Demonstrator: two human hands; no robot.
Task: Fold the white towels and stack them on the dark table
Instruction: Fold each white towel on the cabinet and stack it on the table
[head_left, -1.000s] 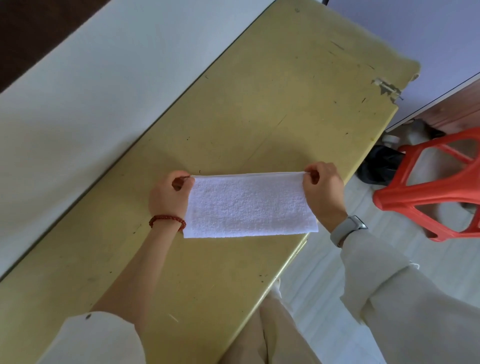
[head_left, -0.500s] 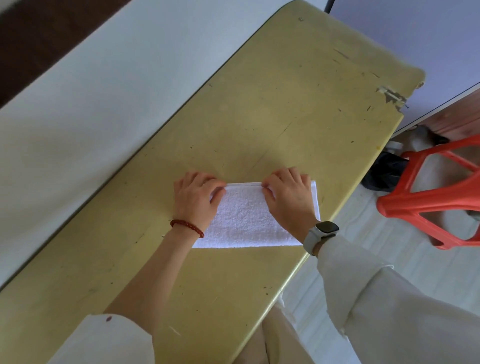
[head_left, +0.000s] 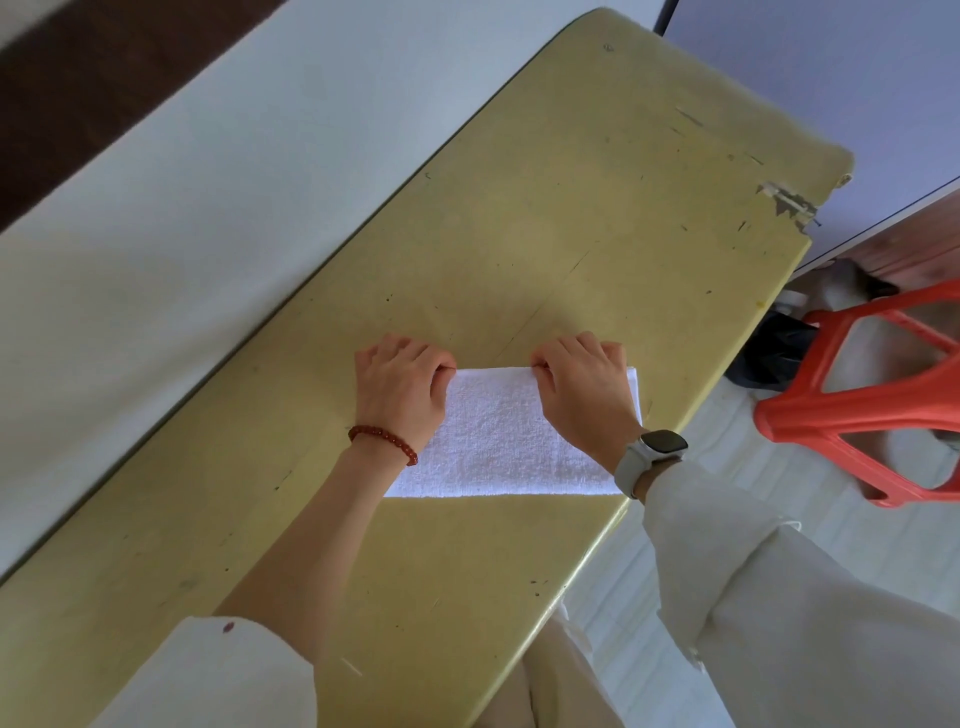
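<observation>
Yellow table (head_left: 571, 218); white towel (head_left: 498, 441) flat, long axis left-right; both hands' grip pinching far edge.

A single head-worn view is given, looking steeply down and forward. The table (head_left: 519, 234) is seen close up, running diagonally from lower left to upper right.

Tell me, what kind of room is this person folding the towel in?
Probably a plain indoor workroom or utility space, though it's hard to be sure. A worn, chipped yellow table stands along a bare pale wall, a red plastic stool sits on the light tiled floor, and one white towel lies there.
</observation>
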